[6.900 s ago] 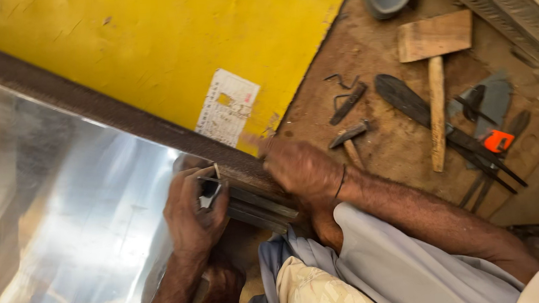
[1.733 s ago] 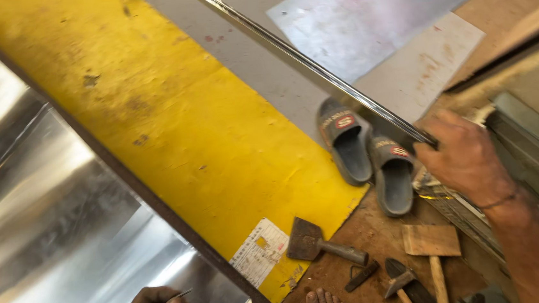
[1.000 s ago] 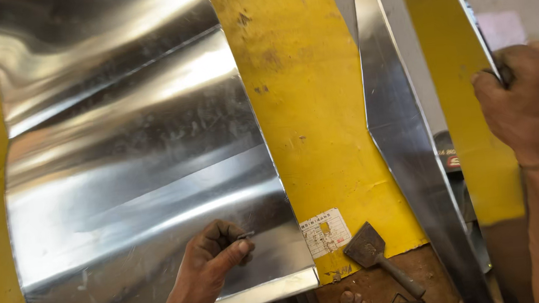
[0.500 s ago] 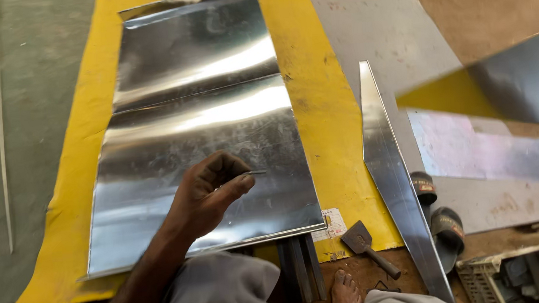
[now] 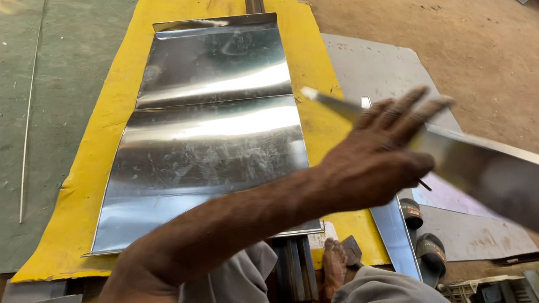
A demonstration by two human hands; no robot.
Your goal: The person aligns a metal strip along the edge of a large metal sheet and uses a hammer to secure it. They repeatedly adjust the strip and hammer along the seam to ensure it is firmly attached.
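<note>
A large shiny metal sheet (image 5: 217, 136) is lying on a yellow mat (image 5: 112, 112) on the floor, while at 3 o'clock the left hand (image 5: 379, 156) is reaching across to a long metal strip (image 5: 495, 172), fingers spread over it; whether the grip is closing on it cannot be told. Sandals (image 5: 423, 235) are lying at 5 o'clock.

Sheet-metal workshop, work done on the ground. Shiny folded metal sheet (image 5: 216, 130) on yellow mat (image 5: 113, 119) left of the hand (image 5: 373, 162), flat grey sheets (image 5: 372, 73) beyond it, dirt floor (image 5: 479, 45) further right, sandals (image 5: 426, 248) below.
</note>
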